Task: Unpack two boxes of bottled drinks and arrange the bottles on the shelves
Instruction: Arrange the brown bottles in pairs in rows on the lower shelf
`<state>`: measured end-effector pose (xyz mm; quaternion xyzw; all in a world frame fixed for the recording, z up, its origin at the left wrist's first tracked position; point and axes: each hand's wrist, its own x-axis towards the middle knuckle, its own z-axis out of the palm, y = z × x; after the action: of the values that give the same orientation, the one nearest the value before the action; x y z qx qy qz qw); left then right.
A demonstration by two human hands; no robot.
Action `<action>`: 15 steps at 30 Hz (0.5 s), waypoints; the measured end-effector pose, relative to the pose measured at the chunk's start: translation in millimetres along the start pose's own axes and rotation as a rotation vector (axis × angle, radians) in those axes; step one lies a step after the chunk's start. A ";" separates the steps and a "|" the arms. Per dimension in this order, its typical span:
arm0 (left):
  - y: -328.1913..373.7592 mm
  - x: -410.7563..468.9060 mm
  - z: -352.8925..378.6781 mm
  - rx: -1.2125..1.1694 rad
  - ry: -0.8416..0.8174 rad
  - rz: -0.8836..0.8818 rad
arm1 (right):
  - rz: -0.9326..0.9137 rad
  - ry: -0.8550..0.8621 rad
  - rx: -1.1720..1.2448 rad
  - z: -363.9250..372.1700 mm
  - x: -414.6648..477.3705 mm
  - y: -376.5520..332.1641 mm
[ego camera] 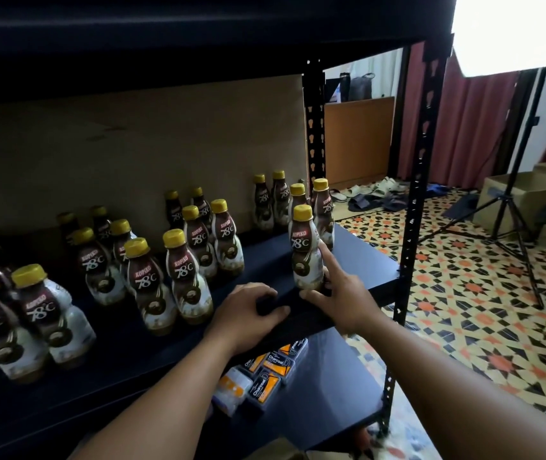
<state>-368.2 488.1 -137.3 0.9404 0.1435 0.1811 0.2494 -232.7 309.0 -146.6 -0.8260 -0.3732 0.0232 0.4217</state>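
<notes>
A black metal shelving unit (411, 227) fills most of the view, and its top board is a dark band that cuts off everything above. To the right lies a tiled floor (464, 293) in orange, black and cream, with an open cardboard box (510, 194) partly hidden behind a light stand (524, 144). On the dark middle shelf (358, 257) stand many yellow-capped coffee bottles (187, 273) in loose clusters. Those at the far left are blurred and those at the back are sunk in shadow. The left hand (248, 313) grips the front lip of this shelf, fingers curled over the top and thumb along the face. The right hand (341, 297) holds the front bottle (305, 254), which stands upright near the shelf's right front edge. The thumb lies at its base, the index finger (329, 260) is stretched up its side, and the other fingers are tucked behind it and hard to see. On the lower shelf (324, 393) lie charcoal packs (275, 363), partly covered by the shelf lip and the left forearm.
</notes>
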 end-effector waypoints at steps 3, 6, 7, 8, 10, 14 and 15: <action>1.9 -1.2 -0.9 0.005 -0.013 0.005 | 0.007 -0.065 0.055 -6.6 3.2 1.2; 1.5 -0.8 -1.0 -0.001 -0.017 0.002 | 0.001 -0.121 0.099 -12.4 7.1 3.9; 0.5 -0.6 -0.2 -0.005 -0.015 -0.002 | 0.001 -0.150 0.101 -14.6 7.9 4.3; -0.3 -0.3 0.6 -0.008 -0.014 -0.008 | -0.001 -0.175 0.095 -16.8 8.5 3.7; -0.4 -0.6 1.0 -0.017 -0.012 -0.022 | -0.009 -0.207 0.082 -19.5 8.0 2.2; 0.8 -4.0 -1.1 -0.028 -0.020 -0.043 | -0.027 -0.253 0.030 -22.2 6.3 -0.9; 0.7 -4.2 -1.6 -0.032 -0.017 -0.048 | -0.034 -0.260 0.020 -23.0 7.0 -1.4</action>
<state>-372.5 486.7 -136.8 0.9341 0.1611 0.1692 0.2699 -220.4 298.3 -128.9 -0.8052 -0.4386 0.1267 0.3783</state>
